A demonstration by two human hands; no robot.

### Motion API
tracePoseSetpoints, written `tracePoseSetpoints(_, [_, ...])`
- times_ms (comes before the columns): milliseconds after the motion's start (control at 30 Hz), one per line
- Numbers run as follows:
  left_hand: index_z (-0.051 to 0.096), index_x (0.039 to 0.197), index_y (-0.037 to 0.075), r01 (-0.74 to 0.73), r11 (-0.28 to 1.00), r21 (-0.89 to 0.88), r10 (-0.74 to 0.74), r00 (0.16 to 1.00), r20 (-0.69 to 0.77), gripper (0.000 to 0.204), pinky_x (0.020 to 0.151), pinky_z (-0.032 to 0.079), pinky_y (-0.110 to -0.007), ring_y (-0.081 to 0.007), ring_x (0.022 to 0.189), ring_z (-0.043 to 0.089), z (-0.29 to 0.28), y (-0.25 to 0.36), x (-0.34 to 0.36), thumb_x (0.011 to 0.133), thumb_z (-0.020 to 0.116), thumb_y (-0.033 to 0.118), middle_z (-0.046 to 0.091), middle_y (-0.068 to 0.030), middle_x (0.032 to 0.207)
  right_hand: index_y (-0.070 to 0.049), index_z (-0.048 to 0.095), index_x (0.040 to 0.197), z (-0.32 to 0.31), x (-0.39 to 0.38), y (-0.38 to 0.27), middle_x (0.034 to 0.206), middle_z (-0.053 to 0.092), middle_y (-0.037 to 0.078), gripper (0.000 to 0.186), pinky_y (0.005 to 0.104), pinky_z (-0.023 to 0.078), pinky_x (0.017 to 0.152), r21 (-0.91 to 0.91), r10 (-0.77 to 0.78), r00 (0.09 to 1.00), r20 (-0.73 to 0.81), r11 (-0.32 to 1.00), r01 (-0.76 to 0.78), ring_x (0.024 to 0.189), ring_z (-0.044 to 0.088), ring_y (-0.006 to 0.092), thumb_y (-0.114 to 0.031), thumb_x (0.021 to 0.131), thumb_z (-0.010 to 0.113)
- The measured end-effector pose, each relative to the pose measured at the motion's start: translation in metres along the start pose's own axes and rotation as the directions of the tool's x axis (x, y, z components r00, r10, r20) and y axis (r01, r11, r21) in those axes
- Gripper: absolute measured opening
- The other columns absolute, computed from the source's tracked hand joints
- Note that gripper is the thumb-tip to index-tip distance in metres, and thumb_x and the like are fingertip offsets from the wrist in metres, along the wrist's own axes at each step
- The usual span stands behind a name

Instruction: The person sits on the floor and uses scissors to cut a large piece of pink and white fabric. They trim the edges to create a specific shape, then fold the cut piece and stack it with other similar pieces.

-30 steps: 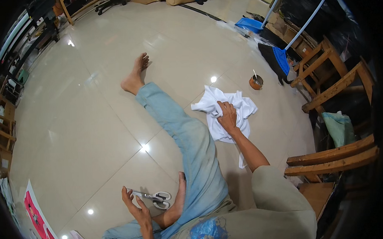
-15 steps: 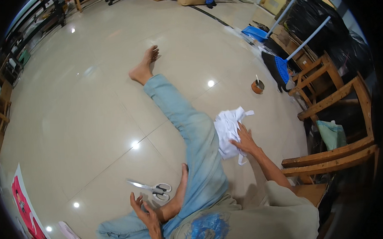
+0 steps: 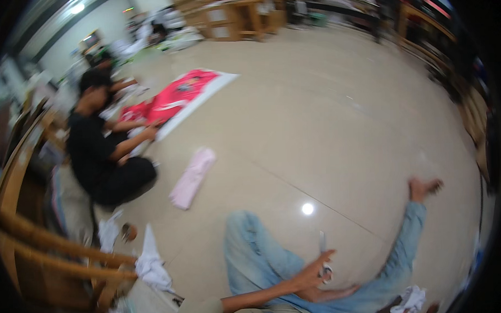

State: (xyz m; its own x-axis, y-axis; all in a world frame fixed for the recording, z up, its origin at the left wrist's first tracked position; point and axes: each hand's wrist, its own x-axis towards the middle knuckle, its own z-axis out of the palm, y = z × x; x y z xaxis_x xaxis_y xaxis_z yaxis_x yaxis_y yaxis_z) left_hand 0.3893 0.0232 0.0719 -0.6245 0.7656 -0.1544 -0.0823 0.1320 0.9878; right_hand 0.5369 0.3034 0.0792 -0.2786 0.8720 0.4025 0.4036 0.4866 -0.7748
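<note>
Low in the picture, my left hand [image 3: 312,274] reaches across my bent leg to a pair of scissors [image 3: 322,242]. Its fingers are bent around the white-and-dark handles, while the blades point away from me. Motion blur softens the exact grip. At the lower right edge a crumpled white cloth [image 3: 413,301] lies beside my outstretched leg. Skin-coloured bits of what appears to be my right hand [image 3: 432,309] show next to this cloth. The rest of that hand is cut off or hidden, so its fingers cannot be made out.
A rolled pink cloth [image 3: 193,179] lies on the tiled floor. Further left a person in black [image 3: 98,145] sits by a red-and-white printed sheet [image 3: 187,95]. Wooden chair frames [image 3: 55,240], white rags [image 3: 152,263] and a small brown pot [image 3: 129,232] stand near my left side.
The view has swung far to the left, bringing a seated person into sight. My left hand, raised and open beside the scissors before, is now at their handles. The white cloth has shifted to the lower edge.
</note>
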Motion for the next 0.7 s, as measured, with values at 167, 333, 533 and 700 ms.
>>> tracePoseSetpoints(167, [0.01, 0.162, 0.011, -0.222, 0.942, -0.25, 0.167, 0.96, -0.223, 0.091, 0.115, 0.04, -0.038, -0.0236, 0.142, 0.041, 0.02, 0.055, -0.03, 0.096, 0.071, 0.027, 0.024, -0.0148, 0.163, 0.005, 0.054, 0.13, 0.077, -0.044, -0.151, 0.121, 0.059, 0.015, 0.051, 0.037, 0.045, 0.095, 0.368, -0.193, 0.768, 0.61, 0.928, -0.059, 0.11, 0.056, 0.0238, -0.021, 0.088, 0.068])
tracePoseSetpoints(333, [0.052, 0.133, 0.004, -0.227, 0.833, -0.504, -0.137, 0.798, -0.586, 0.044, 0.099, 0.049, -0.034, -0.0165, 0.112, 0.06, -0.04, 0.091, -0.083, 0.098, 0.07, 0.022, 0.057, -0.0088, 0.131, 0.005, 0.056, 0.124, 0.087, -0.114, -0.22, 0.111, 0.062, 0.012, 0.044, 0.0326, 0.049, 0.087, 0.385, -0.355, 0.154, 0.922, 0.887, -0.256, 0.101, 0.058, 0.0173, -0.016, 0.087, 0.067])
tracePoseSetpoints(533, [0.066, 0.116, 0.001, -0.275, 0.938, -0.212, -0.135, 0.272, -0.953, 0.03, 0.091, 0.049, -0.032, -0.0147, 0.103, 0.062, -0.108, 0.09, -0.191, 0.097, 0.068, 0.024, 0.068, -0.0063, 0.11, 0.004, 0.041, 0.148, 0.053, -0.184, -0.305, 0.156, 0.036, 0.029, 0.078, 0.0452, 0.041, 0.111, 0.674, -0.648, -0.241, 0.722, 0.738, 0.034, 0.141, 0.041, 0.0466, -0.024, 0.085, 0.078])
tracePoseSetpoints(700, [0.068, 0.116, -0.003, 0.083, 0.994, -0.072, -0.061, -0.138, -0.989, 0.031, 0.091, 0.052, -0.036, -0.0173, 0.095, 0.066, -0.182, 0.046, -0.34, 0.095, 0.07, 0.02, 0.072, -0.0072, 0.105, 0.001, 0.044, 0.149, 0.049, -0.197, -0.284, 0.158, 0.037, 0.025, 0.072, 0.0456, 0.04, 0.113, 0.563, -0.46, -0.482, 0.746, 0.822, 0.086, 0.143, 0.04, 0.0446, -0.021, 0.088, 0.075])
